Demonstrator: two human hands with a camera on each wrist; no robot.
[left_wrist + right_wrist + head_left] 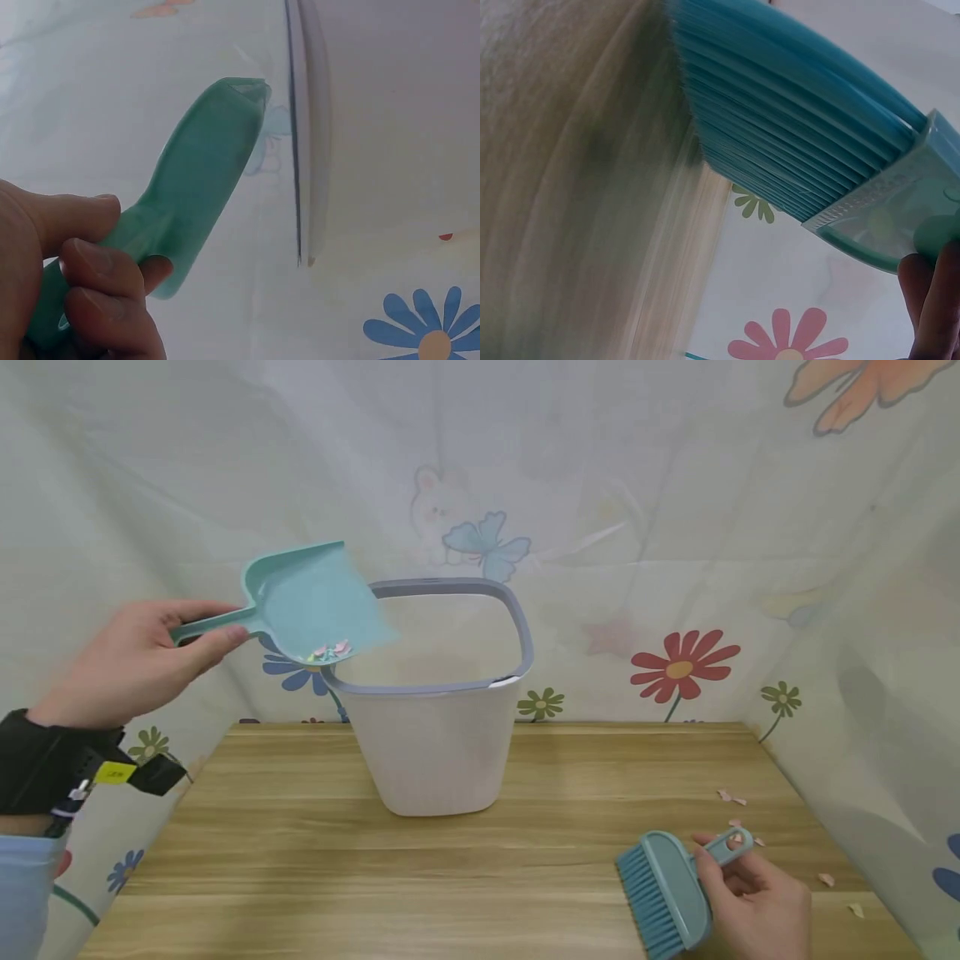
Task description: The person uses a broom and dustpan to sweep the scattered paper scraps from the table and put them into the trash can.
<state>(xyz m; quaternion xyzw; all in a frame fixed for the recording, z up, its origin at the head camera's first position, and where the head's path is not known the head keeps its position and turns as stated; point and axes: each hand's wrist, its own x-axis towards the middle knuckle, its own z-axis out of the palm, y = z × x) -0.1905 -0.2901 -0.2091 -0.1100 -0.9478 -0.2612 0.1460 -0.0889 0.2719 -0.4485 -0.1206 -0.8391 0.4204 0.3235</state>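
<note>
My left hand [138, 664] grips the handle of a light teal dustpan [307, 597], raised and tilted, its front edge overlapping the left rim of a white trash bin [438, 743] in the head view. Small pink, yellow and green paper scraps [330, 652] lie along the pan's lower side. In the left wrist view the dustpan [206, 165] appears side-on, beside the bin's wall [304, 135]. At the lower right, my right hand [761, 897] holds a teal hand brush [671, 893] by its handle. The right wrist view shows its bristles [795, 112] close over the wood.
The bin has a grey rim [525, 635] and stands on a wooden table [300, 860]. Several pale scraps [826, 879] are scattered along the table's right side, some right beside the right hand. A flower-printed white curtain [675, 527] encloses the back and sides.
</note>
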